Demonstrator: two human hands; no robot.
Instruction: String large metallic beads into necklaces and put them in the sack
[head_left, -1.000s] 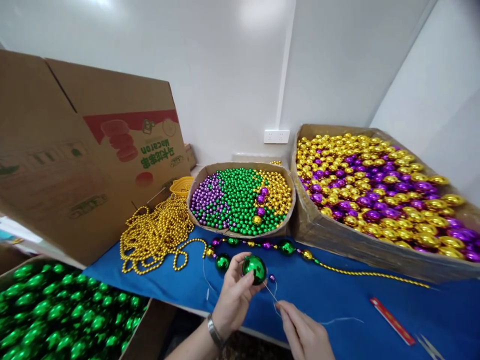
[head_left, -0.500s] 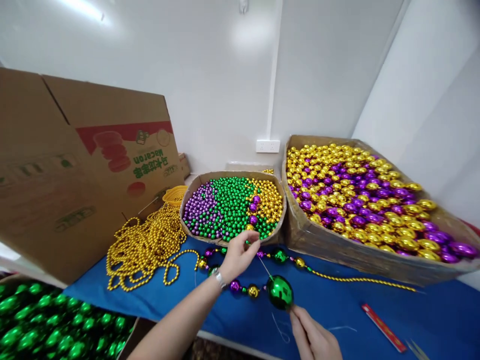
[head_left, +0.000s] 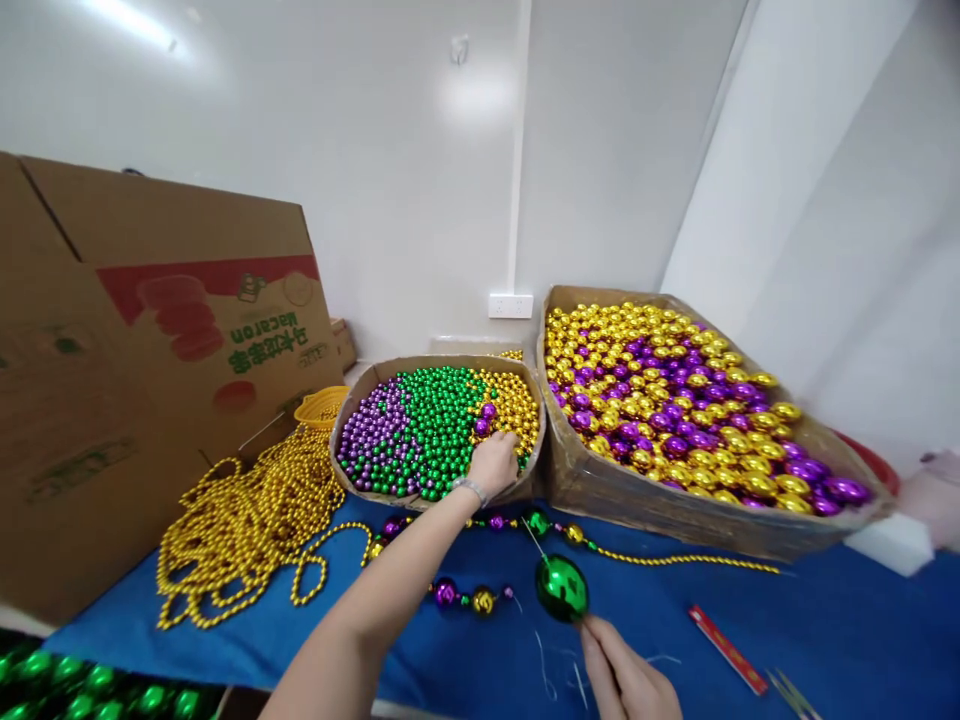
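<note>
My left hand point(head_left: 495, 465) reaches into the shallow carton point(head_left: 352, 480) of small beads, at its gold beads point(head_left: 517, 395). Its fingers are curled down and partly hidden, so what they pinch does not show. A few larger purple beads point(head_left: 487, 411) lie just beyond the fingertips. My right hand point(head_left: 626, 670) pinches the lower end of a large shiny green bead point(head_left: 562, 588) above the blue cloth. From the bead's top a thin needle-like rod point(head_left: 534, 537) sticks out. Left of it lies a strung bead garland point(head_left: 484, 600) in purple, green and gold.
Gold bead chains point(head_left: 255, 530) are heaped at left by a large carton point(head_left: 172, 400) and a yellow basket point(head_left: 321, 405). A deep box point(head_left: 637, 510) of gold and purple beads stands right. A red packet point(head_left: 727, 650) lies on the blue cloth point(head_left: 645, 620). Green beads point(head_left: 97, 685) fill the lower left.
My left hand has moved forward from above the cloth into the small-bead carton. My right hand still holds the green bead in much the same place. The view has turned slightly right.
</note>
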